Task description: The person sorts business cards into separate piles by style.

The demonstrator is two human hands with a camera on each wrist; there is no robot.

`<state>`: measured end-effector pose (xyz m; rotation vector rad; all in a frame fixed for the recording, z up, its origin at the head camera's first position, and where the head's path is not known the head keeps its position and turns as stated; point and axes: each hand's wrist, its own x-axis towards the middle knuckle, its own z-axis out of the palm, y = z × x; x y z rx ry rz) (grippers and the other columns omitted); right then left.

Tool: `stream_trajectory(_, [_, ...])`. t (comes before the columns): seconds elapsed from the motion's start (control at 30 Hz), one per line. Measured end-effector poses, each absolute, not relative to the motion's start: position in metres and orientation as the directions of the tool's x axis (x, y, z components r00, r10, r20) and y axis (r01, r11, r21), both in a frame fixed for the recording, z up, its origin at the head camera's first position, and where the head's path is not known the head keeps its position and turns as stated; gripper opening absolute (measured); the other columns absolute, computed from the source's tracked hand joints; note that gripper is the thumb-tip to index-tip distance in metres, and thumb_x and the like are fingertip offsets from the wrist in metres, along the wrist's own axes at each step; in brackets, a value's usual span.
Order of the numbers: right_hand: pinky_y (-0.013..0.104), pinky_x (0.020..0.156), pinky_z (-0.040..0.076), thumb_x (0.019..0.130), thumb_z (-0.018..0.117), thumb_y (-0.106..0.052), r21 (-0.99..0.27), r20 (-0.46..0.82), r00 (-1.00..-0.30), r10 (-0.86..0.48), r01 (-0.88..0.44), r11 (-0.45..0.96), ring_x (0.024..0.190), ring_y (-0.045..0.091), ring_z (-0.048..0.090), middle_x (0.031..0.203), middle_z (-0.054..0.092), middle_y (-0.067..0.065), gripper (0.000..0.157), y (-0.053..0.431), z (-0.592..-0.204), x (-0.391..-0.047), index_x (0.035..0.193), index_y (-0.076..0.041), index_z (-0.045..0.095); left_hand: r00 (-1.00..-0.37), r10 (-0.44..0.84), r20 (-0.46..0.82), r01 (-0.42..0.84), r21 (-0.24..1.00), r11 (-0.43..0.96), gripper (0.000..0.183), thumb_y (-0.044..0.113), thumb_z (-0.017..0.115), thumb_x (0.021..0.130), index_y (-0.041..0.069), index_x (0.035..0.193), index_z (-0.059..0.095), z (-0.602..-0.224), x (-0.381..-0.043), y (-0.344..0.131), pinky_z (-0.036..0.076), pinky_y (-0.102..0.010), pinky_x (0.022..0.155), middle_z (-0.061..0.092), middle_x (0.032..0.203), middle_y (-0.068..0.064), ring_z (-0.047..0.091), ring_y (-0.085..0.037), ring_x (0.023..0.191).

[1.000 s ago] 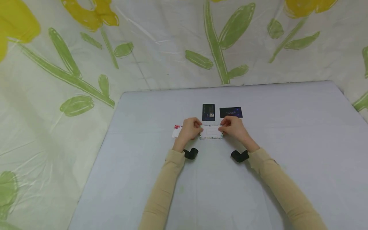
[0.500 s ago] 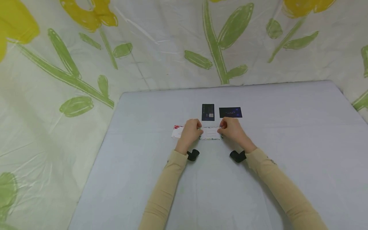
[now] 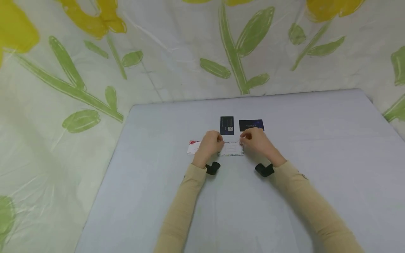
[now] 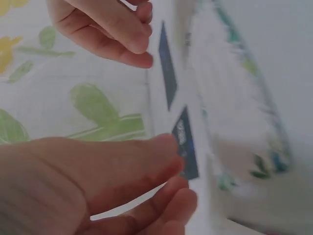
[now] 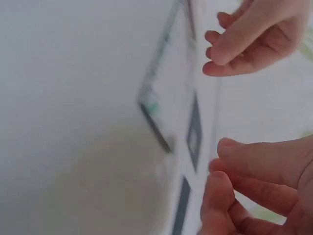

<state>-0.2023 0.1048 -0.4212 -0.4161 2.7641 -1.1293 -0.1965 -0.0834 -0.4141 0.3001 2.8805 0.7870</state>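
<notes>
A white card with a leafy green border (image 3: pixel 231 149) lies on the table between the two hands. My left hand (image 3: pixel 210 144) is over its left end, thumb and fingers loosely bent; in the left wrist view the fingertips (image 4: pixel 171 156) stand clear of the card. Near the card's far right corner hovers my right hand (image 3: pixel 256 140), with nothing visible between thumb and fingers (image 5: pixel 219 188) in the right wrist view. Another white card, with red flowers at one corner (image 3: pixel 192 147), is partly hidden behind the left hand.
Just beyond the hands lie two dark cards: one upright with a QR code (image 3: pixel 226 125), one sideways (image 3: pixel 251 124) close to the right fingertips. A pale cloth covers the table (image 3: pixel 152 182). Behind it hangs a flower-printed curtain (image 3: pixel 177 59).
The green-bordered card slid slightly toward me, with both hands pinching its ends. Now the fingers are off it, the right hand a little higher. The head view tilted slightly.
</notes>
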Motion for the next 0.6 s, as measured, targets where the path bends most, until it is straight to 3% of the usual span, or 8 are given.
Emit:
stream_trajectory(0.13, [0.034,0.065,0.042,0.082,0.059,-0.006,-0.682,0.081,-0.956,-0.283,-0.26,0.683,0.075,0.025,0.052,0.085,0.059,0.016,0.021,0.123,-0.407,-0.218,0.098,0.006,0.062,-0.963,0.266,-0.032,0.21,0.53,0.822,0.02,0.014,0.056,0.086,0.001,0.102,0.061,-0.407,-0.212,-0.072,0.042,-0.027,0.071,0.057,0.091,-0.007,0.049,-0.016,0.08])
stream_trajectory(0.23, [0.041,0.074,0.042,0.083,0.057,-0.004,-0.648,0.076,-0.952,-0.298,-0.274,0.71,0.085,0.031,0.052,0.095,0.055,0.023,0.026,0.14,-0.403,-0.233,0.105,0.01,0.057,-0.942,0.336,-0.002,0.287,0.514,0.808,0.028,0.014,0.056,0.086,0.0,0.111,0.057,-0.405,-0.228,-0.057,0.043,-0.027,0.077,0.057,0.099,-0.009,0.052,-0.017,0.088])
stream_trajectory(0.47, [0.048,0.084,0.036,0.078,0.063,-0.008,-0.552,-0.009,-0.948,-0.319,-0.261,0.791,0.1,0.04,0.043,0.111,0.046,0.03,0.045,0.16,-0.417,-0.254,0.116,0.013,0.048,-0.893,0.444,-0.082,0.405,0.286,0.868,0.047,0.026,0.052,0.089,0.004,0.129,0.042,-0.416,-0.252,-0.027,0.033,-0.035,0.094,0.043,0.126,-0.011,0.039,-0.023,0.116])
stream_trajectory(0.6, [0.051,0.089,0.031,0.077,0.065,-0.012,-0.476,-0.03,-0.939,-0.342,-0.288,0.831,0.107,0.044,0.036,0.119,0.039,0.032,0.055,0.165,-0.424,-0.255,0.122,0.013,0.043,-0.879,0.461,-0.126,0.441,0.156,0.884,0.054,0.033,0.048,0.09,0.007,0.135,0.034,-0.423,-0.258,-0.017,0.027,-0.039,0.097,0.036,0.131,-0.008,0.031,-0.022,0.121])
